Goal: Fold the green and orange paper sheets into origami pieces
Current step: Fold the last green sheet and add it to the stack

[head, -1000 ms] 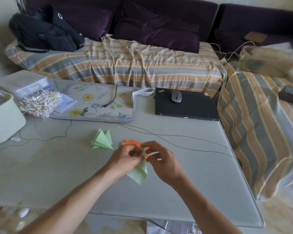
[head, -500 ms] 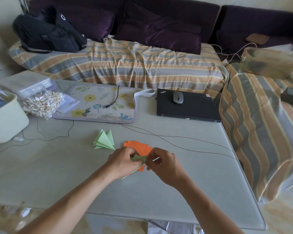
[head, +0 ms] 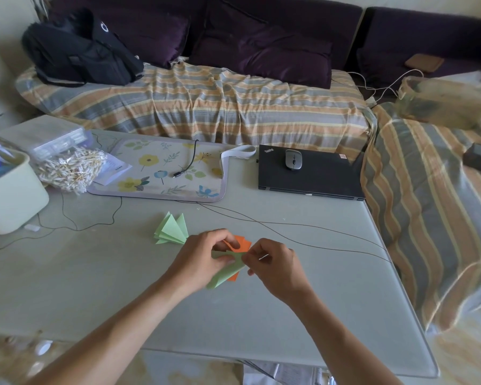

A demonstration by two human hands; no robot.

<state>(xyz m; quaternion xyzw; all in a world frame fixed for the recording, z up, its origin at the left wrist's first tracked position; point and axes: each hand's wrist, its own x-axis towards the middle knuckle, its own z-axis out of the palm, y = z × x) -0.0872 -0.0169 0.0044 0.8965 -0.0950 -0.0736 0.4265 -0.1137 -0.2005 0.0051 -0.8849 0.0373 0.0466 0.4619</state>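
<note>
The green sheet [head: 225, 272] is held just above the table [head: 289, 315], over the orange sheets [head: 240, 244]. Both hands pinch its upper end: left hand [head: 203, 259] from the left, right hand [head: 275, 262] from the right, fingers curled around the paper. Its lower end hangs free toward the person. Uneven pinching could skew the crease. Finished green pieces [head: 171, 229] lie left of the orange sheets.
</note>
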